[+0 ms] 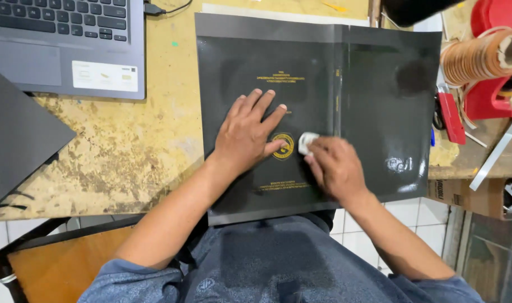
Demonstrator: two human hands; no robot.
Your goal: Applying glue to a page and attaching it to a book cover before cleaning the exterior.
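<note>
A glossy black book cover [373, 106] with gold lettering and a round gold emblem [284, 147] lies spread flat on the worn yellow worktable [127, 146]. My left hand [247, 134] presses flat on the cover's left panel, fingers spread, fingertips beside the emblem. My right hand [337, 168] is closed on a small white cloth pad [306, 141], which touches the cover just right of the emblem, near the spine fold.
A grey laptop [65, 45] sits at the table's back left, a dark sheet [20, 140] at the left edge. A red tape dispenser [491, 62] with a brown tape roll, a red-handled tool [451, 118] and a metal strip [494, 154] crowd the right side.
</note>
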